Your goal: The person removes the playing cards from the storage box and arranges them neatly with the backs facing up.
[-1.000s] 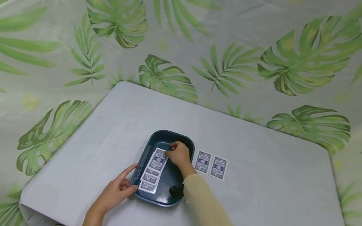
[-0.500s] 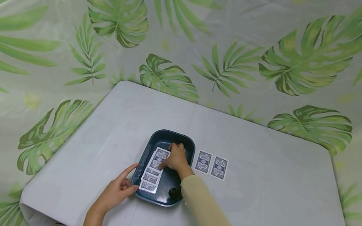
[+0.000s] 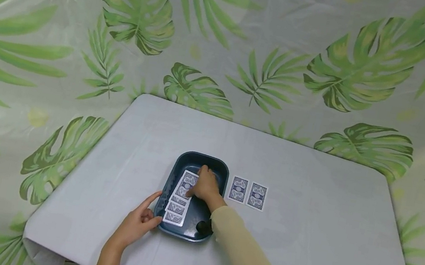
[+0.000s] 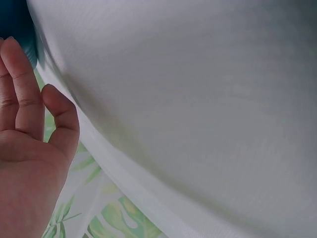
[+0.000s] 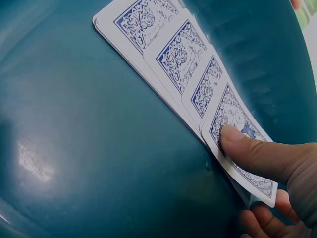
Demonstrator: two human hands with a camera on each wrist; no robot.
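A dark blue-green tray point(image 3: 194, 214) holds a column of overlapping playing cards point(image 5: 173, 57) with blue patterned backs, lying along its left side. My right hand point(image 3: 206, 188) is inside the tray and pinches the uppermost card point(image 5: 229, 109). In the right wrist view, the thumb point(image 5: 247, 148) lies on that card's back, while the other fingers are at its far edge, partly hidden. My left hand point(image 3: 132, 227) touches the tray's left outer side with an extended index finger and the thumb. The left wrist view shows this hand point(image 4: 29, 148) with a corner of the tray point(image 4: 17, 29).
Two playing cards point(image 3: 238, 189) point(image 3: 257, 196) lie back up, side by side, right of the tray. A white cloth covers the table point(image 3: 327, 227). Behind it hangs a leaf-patterned sheet point(image 3: 264, 75). Dark wrist gear point(image 3: 203, 227) on the right arm overhangs the tray.
My right hand has shifted from the top card's upper corner to its right side, the thumb now lower on it. The card has slid slightly up the column. My left hand stays put.
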